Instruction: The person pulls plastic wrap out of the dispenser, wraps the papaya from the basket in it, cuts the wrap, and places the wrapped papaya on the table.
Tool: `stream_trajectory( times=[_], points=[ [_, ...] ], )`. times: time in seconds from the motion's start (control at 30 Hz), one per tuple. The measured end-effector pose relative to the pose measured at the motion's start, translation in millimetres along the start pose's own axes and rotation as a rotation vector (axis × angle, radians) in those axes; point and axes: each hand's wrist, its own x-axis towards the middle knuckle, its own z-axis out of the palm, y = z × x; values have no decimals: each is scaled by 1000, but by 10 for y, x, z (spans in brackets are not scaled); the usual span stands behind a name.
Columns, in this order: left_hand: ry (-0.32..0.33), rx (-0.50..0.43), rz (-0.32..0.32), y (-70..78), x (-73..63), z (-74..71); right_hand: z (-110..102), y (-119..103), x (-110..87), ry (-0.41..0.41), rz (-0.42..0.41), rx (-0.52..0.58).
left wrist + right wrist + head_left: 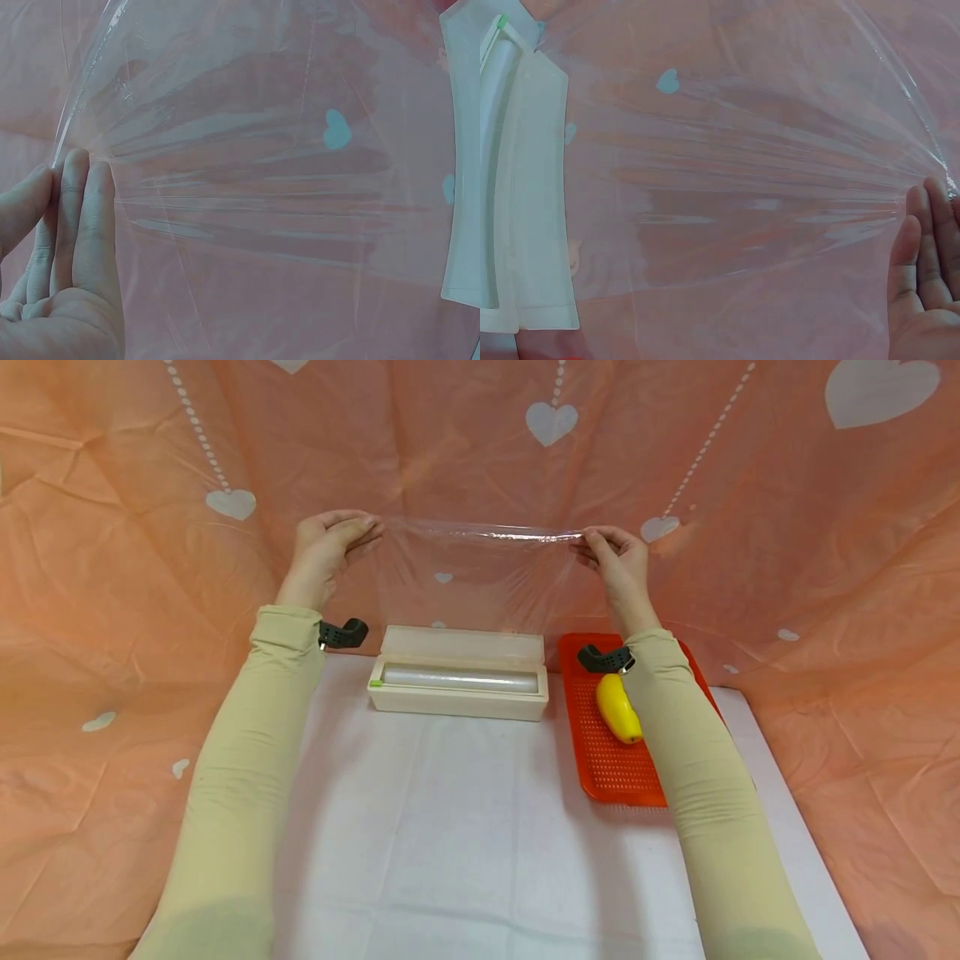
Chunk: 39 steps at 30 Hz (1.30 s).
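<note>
A clear sheet of plastic wrap (480,556) is stretched between two raised hands, its upper edge pulled taut and shiny. At the left end, the left hand (330,552) pinches a corner between thumb and fingers; the right hand (618,560) pinches the opposite corner. Creases fan out from the left fingertips (76,159) in the left wrist view, and likewise from the right fingers (922,217) in the right wrist view. Below the sheet, a cream wrap dispenser box (459,702) stands with its lid (463,644) raised, a roll of wrap (461,678) inside.
Right of the box lies a red perforated tray (611,785) holding a yellow mango-shaped fruit (617,708), partly behind the right forearm. A small green piece (376,683) sits at the box's left end. White cloth (450,827) covers the table; a peach curtain with hearts (465,452) hangs behind.
</note>
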Motion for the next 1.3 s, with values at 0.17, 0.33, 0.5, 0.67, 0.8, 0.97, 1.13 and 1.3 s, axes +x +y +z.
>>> stream_trajectory(
  times=[0.17,0.33,0.5,0.67,0.8,0.97,1.13,1.3],
  points=[
    [17,10,-5,-2,1,0,-2,3,-6,-8,1,-7],
    [37,20,-8,-23,9,-16,-2,13,-27,-17,16,-36],
    [36,40,2,-22,-7,-9,-8,9,-44,-23,21,-49],
    [18,40,17,12,-17,14,0,-28,-45,-21,5,-33],
    [27,27,28,24,-16,31,24,-28,-50,-5,-20,-20],
    [45,48,12,1,-31,36,37,25,-67,23,-8,-5],
    [41,53,-1,-12,-35,40,31,58,-66,39,-1,7],
    [44,42,3,-5,-34,38,52,40,-72,46,18,-6]
  ],
)
